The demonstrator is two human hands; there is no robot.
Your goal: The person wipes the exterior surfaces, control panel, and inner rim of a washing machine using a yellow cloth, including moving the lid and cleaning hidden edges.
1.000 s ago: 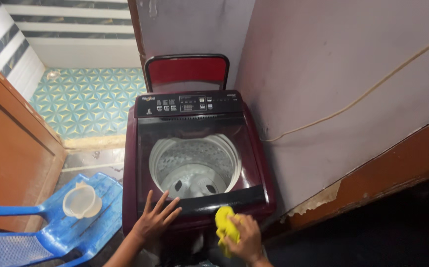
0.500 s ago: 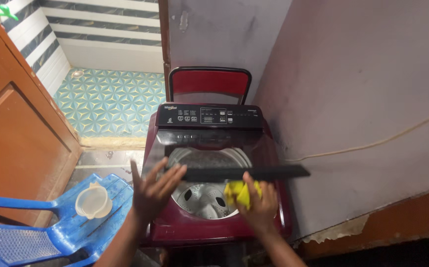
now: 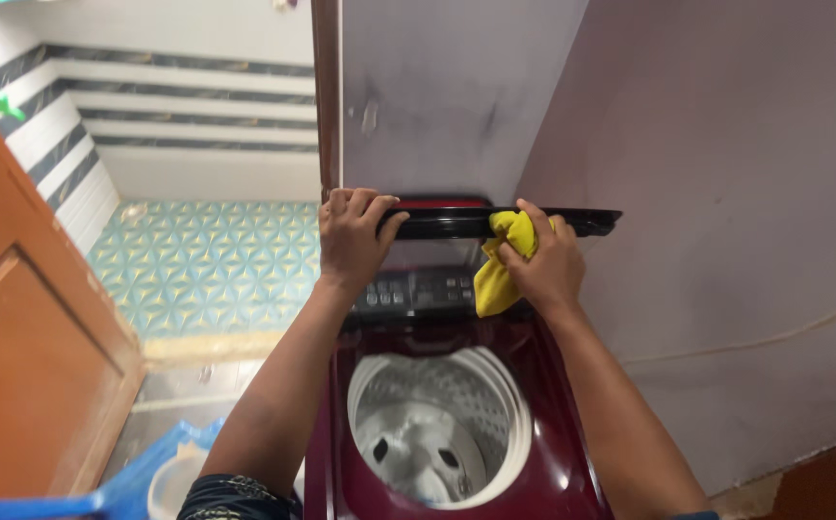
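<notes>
Both hands (image 3: 355,236) (image 3: 543,265) grip the raised lid (image 3: 457,222) (edge running left-right).

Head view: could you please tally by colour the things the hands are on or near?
Yellow: 1, the cloth in the right hand
Black: 1, the raised lid gripped by the left hand
Maroon: 1, the washing machine
Total: 3

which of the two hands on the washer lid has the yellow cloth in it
The right hand: it presses a yellow cloth to the raised lid. The left hand grips the lid's edge bare.
</notes>
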